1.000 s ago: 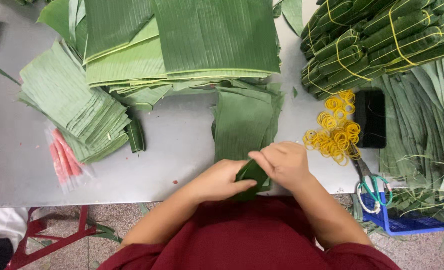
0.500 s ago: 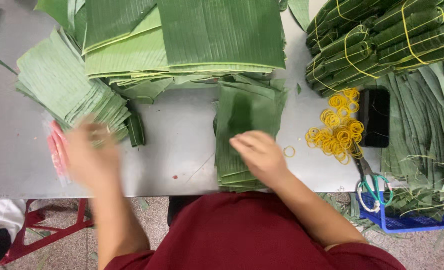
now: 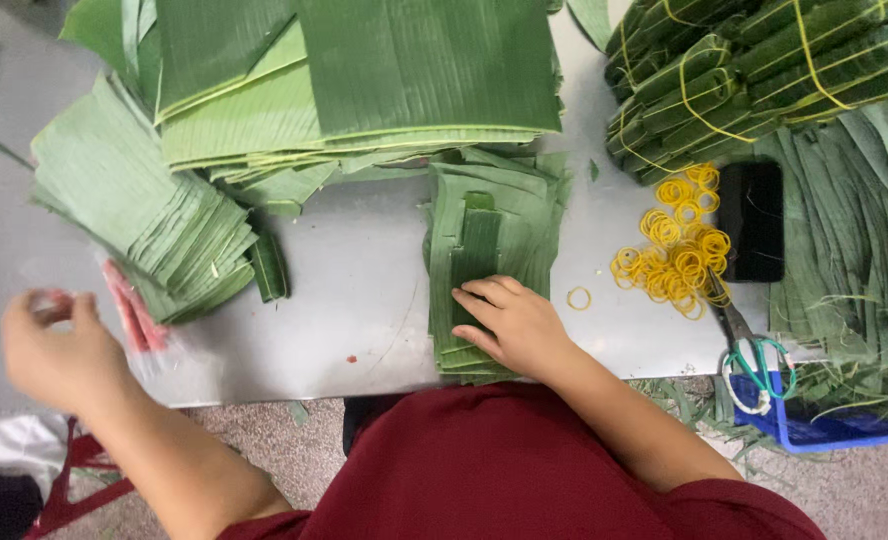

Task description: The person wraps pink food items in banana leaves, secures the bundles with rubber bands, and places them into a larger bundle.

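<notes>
Your right hand [image 3: 519, 325] presses flat, fingers released, pinning the folded leaf strip [image 3: 477, 262] on its leaf stack [image 3: 539, 215]; left hand [image 3: 59, 350] pinches something small beside the pink packet [image 3: 129, 305]

Head camera; looks steeply down, close, over table [image 3: 364, 300]

I work at a food-packing workshop bench: a plain grey metal table [image 3: 364, 310] is piled with stacks of cut banana leaves [image 3: 354, 80], tied leaf bundles [image 3: 764, 60], a heap of yellow rubber bands [image 3: 679, 240] and scissors [image 3: 749, 350], above a gritty floor [image 3: 294, 440].
</notes>
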